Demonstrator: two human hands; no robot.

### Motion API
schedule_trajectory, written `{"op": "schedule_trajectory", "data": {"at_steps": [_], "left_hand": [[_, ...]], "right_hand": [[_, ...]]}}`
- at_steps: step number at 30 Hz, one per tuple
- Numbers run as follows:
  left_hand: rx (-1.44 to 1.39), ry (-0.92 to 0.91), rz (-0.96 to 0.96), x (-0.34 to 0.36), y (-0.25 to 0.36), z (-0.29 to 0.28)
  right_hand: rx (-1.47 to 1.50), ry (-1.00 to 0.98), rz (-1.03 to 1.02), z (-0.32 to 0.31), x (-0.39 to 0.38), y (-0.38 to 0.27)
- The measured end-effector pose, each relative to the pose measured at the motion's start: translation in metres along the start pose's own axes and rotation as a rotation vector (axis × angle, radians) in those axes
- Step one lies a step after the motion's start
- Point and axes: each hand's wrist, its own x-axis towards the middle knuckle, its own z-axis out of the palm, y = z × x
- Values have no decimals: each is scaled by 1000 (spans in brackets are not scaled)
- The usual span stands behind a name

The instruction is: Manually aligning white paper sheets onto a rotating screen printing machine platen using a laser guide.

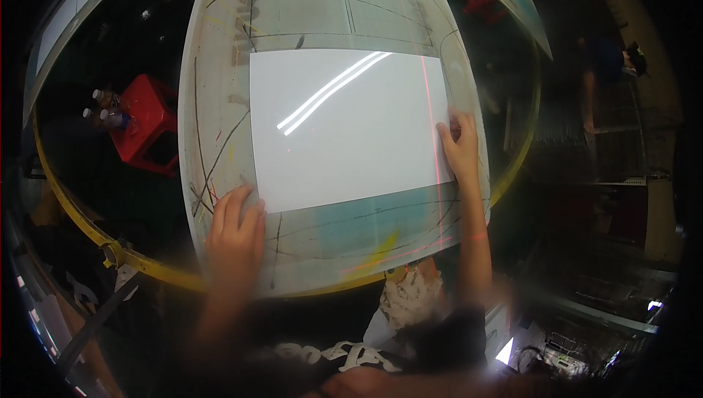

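A glossy white sheet [351, 134] lies flat on a worn, marked board [220, 105], with two bright light streaks reflected in it. At its right edge, my right hand [461, 145] has the thumb on the sheet and the fingers curled by the border, closed on that edge. My left hand [238, 226] rests at the lower left corner, fingers bent but apart, their tips on the board and against the corner. Thin red light lines cross the right part of the sheet and the board below it.
A yellow curved rail [161, 270] runs around and under the board. On the left stands a red stool [150, 123] with several bottles [113, 116] on it. Another person [611, 61] is at the far right. Off-white cloth [412, 294] hangs by the near edge.
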Motion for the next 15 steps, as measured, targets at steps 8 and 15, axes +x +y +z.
{"op": "schedule_trajectory", "data": {"at_steps": [8, 15], "left_hand": [[163, -145, 172, 9, -6, -6], [157, -164, 245, 17, -5, -1]], "right_hand": [[-100, -68, -98, 1, 0, -7], [-113, 7, -85, -15, -22, -15]]}}
